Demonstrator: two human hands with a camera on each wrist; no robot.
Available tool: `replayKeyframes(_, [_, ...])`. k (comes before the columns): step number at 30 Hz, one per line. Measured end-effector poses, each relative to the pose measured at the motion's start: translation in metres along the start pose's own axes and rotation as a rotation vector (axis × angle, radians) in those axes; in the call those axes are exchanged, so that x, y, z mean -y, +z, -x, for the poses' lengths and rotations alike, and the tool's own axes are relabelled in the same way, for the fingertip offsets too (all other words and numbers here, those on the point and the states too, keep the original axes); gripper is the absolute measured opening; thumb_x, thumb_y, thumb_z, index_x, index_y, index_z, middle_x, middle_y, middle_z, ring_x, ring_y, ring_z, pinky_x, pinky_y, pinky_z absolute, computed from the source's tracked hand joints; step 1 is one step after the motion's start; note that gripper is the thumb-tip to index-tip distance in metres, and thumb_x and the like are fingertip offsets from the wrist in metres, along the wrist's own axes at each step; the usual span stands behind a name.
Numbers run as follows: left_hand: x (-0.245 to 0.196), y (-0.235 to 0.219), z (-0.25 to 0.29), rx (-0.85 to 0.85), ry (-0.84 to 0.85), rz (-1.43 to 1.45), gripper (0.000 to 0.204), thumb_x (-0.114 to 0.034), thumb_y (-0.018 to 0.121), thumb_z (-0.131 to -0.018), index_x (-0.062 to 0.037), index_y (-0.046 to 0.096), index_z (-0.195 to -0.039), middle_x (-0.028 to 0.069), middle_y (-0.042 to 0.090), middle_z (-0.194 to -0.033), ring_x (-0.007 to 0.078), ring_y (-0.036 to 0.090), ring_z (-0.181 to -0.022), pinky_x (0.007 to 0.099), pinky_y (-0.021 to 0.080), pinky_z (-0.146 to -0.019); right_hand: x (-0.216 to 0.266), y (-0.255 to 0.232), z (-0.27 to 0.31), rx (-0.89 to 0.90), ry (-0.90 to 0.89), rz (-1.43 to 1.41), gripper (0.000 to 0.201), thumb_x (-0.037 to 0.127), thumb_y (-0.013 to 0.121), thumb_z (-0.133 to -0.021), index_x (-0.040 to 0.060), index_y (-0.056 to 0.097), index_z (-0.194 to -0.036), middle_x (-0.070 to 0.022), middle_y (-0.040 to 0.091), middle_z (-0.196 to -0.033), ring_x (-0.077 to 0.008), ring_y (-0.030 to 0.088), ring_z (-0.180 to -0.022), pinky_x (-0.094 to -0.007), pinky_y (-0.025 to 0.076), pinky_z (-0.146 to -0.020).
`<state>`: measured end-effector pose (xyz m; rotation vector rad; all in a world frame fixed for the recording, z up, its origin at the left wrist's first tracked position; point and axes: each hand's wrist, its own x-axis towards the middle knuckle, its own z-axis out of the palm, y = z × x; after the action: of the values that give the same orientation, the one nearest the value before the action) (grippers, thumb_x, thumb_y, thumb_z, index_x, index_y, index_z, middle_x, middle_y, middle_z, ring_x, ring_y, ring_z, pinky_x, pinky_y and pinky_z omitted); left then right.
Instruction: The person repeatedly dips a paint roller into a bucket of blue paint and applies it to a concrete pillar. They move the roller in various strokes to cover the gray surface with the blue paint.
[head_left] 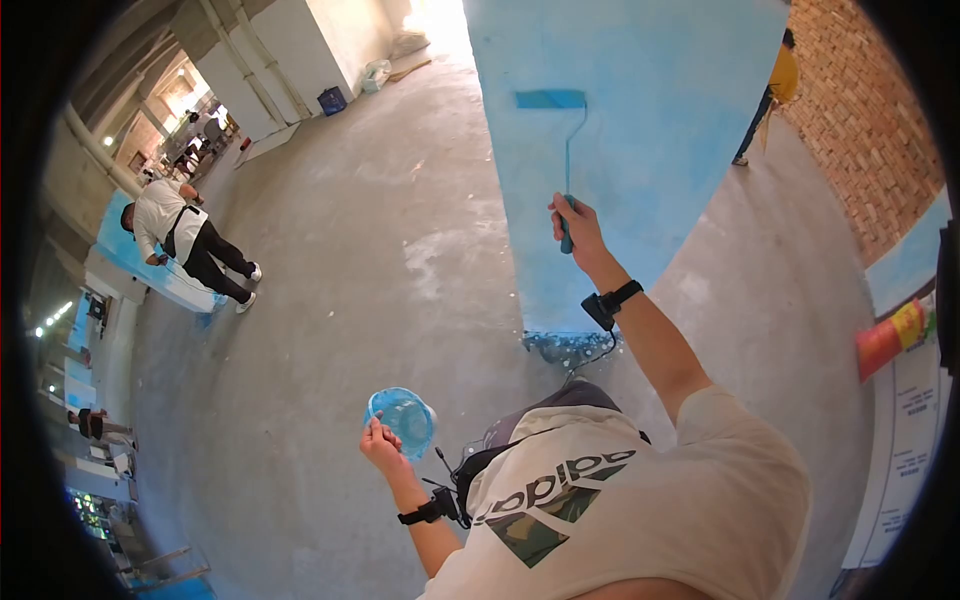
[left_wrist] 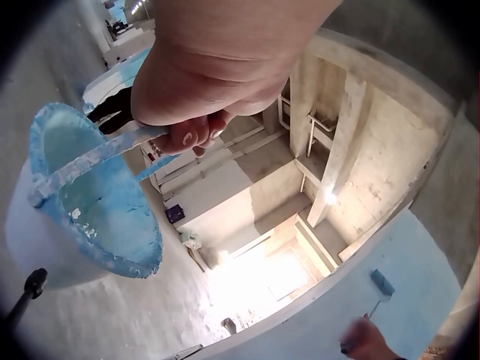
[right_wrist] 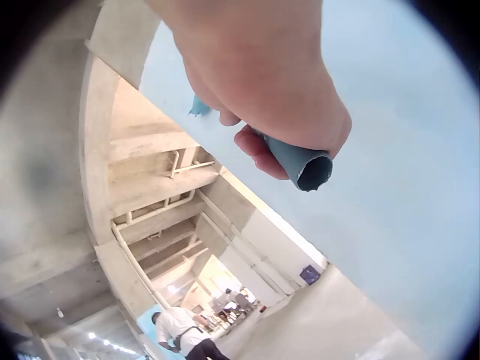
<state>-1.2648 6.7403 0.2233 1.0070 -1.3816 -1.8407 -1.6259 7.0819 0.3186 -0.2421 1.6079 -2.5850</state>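
My right hand [head_left: 580, 230] grips the dark teal handle of a paint roller [head_left: 551, 99], whose blue sleeve lies against a light blue wall panel [head_left: 640, 150]. Seen from the right wrist, the hollow end of the handle [right_wrist: 306, 166] pokes out below the curled fingers. My left hand [head_left: 384, 447] holds a small paint bucket [head_left: 405, 420] by its paint-caked strap handle [left_wrist: 97, 161]. Blue paint coats the rim and inside of this bucket, which hangs tilted in the left wrist view. Most of the roller is hidden behind the hand in the right wrist view.
Splashed blue paint [head_left: 570, 347] marks the floor at the panel's foot. A person in a white shirt [head_left: 170, 225] bends over a blue board at left; another in yellow [head_left: 783, 75] stands behind the panel. A red and yellow bag [head_left: 890, 340] is at right, by a brick wall [head_left: 870, 110].
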Motion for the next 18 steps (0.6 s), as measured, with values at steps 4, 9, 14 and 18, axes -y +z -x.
replayKeyframes(4, [0.004, -0.003, -0.001, -0.027, 0.008, -0.028, 0.024, -0.017, 0.051, -0.101, 0.0019, 0.066, -0.098, -0.0061, 0.036, -0.058, 0.0024, 0.028, -0.046, 0.0213, 0.023, -0.041, -0.062, -0.034, 0.007, -0.069, 0.061, 0.098, 0.035, 0.036, 0.068, -0.094, 0.0019, 0.062, -0.09, 0.0006, 0.052, -0.062, -0.0085, 0.046, -0.05, -0.0242, 0.037, -0.049])
replayKeyframes(9, [0.015, -0.008, 0.002, -0.037, -0.006, 0.022, 0.024, -0.017, 0.051, -0.101, 0.0021, 0.066, -0.097, -0.006, 0.036, -0.058, 0.0023, 0.028, -0.046, 0.0214, 0.023, -0.041, -0.138, -0.078, 0.051, -0.155, 0.277, 0.043, 0.034, 0.035, 0.069, -0.093, 0.002, 0.062, -0.09, 0.0, 0.053, -0.062, -0.0091, 0.048, -0.048, -0.0245, 0.037, -0.045])
replayKeyframes(14, [0.035, -0.005, 0.004, -0.06, -0.01, 0.022, 0.024, -0.017, 0.051, -0.101, 0.0017, 0.066, -0.097, -0.006, 0.036, -0.058, 0.0025, 0.029, -0.046, 0.0215, 0.023, -0.041, -0.173, -0.107, 0.067, -0.25, 0.453, 0.079, 0.034, 0.037, 0.073, -0.09, 0.0051, 0.063, -0.091, 0.001, 0.053, -0.062, -0.0093, 0.049, -0.049, -0.0256, 0.04, -0.045])
replayKeyframes(18, [0.031, -0.001, 0.004, -0.043, 0.01, 0.018, 0.024, -0.018, 0.052, -0.101, 0.0014, 0.066, -0.097, -0.006, 0.036, -0.058, 0.0026, 0.029, -0.046, 0.0215, 0.024, -0.041, -0.144, -0.089, 0.047, -0.19, 0.282, 0.111, 0.033, 0.035, 0.071, -0.091, 0.0031, 0.064, -0.09, 0.0011, 0.052, -0.061, -0.0084, 0.047, -0.048, -0.0247, 0.037, -0.046])
